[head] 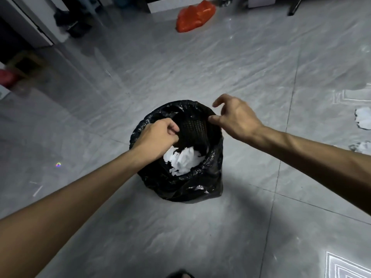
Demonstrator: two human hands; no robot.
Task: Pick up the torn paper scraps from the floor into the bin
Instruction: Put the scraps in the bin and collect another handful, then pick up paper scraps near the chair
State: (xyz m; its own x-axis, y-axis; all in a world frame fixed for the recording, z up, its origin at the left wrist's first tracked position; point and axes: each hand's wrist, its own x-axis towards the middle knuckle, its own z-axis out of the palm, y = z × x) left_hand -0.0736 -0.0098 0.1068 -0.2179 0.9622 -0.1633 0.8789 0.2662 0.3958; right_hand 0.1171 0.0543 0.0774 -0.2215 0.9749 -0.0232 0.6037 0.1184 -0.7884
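A round bin point(197, 181) lined with a black plastic bag stands on the grey tiled floor in the middle of the view. White torn paper scraps point(183, 160) lie inside it. My left hand point(158, 137) is over the bin's left rim, fingers curled shut; whether it grips the bag edge is hidden. My right hand point(236, 117) hovers over the bin's far right rim, fingers loosely apart, holding nothing. More white paper scraps point(363, 118) lie on the floor at the right edge, and another scrap point(361, 147) sits just behind my right forearm.
An orange plastic bag point(194, 17) lies on the floor at the back. Dark shoes point(74, 23) and a white door frame stand at the back left. A red object point(7, 78) is at the left edge. A dark sandal toe point(180, 274) shows at the bottom.
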